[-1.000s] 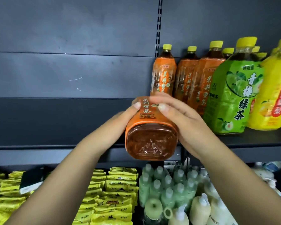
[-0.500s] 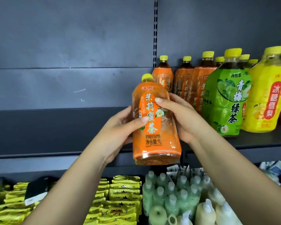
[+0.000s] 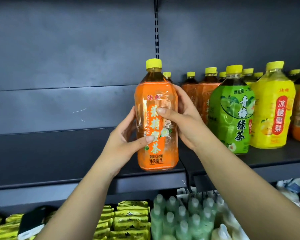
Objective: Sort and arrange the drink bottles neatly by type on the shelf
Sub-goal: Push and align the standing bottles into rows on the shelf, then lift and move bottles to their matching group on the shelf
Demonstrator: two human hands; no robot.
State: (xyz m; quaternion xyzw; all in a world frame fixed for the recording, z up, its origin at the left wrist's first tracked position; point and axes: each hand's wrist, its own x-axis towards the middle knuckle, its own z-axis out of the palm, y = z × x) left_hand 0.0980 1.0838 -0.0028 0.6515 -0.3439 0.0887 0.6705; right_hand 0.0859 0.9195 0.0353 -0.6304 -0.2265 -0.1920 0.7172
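Nearest bottle: orange label, yellow and white characters, small white flower; yellow cap; amber liquid at the neck. To its right: green-labelled bottle, white characters; yellow-labelled bottle, red oval. Shelf: dark grey. Below: yellow packets, pale green bottles.

I see the orange bottle is clear plastic under a glossy film wrap, a little wrinkled and shining. Its yellow cap looks like matt ribbed plastic. The shelf and the back panel look like dark painted metal, matt, the panel with light scratches. The green bottle and the yellow bottle have the same shiny wrap. The yellow packets look like glossy plastic.
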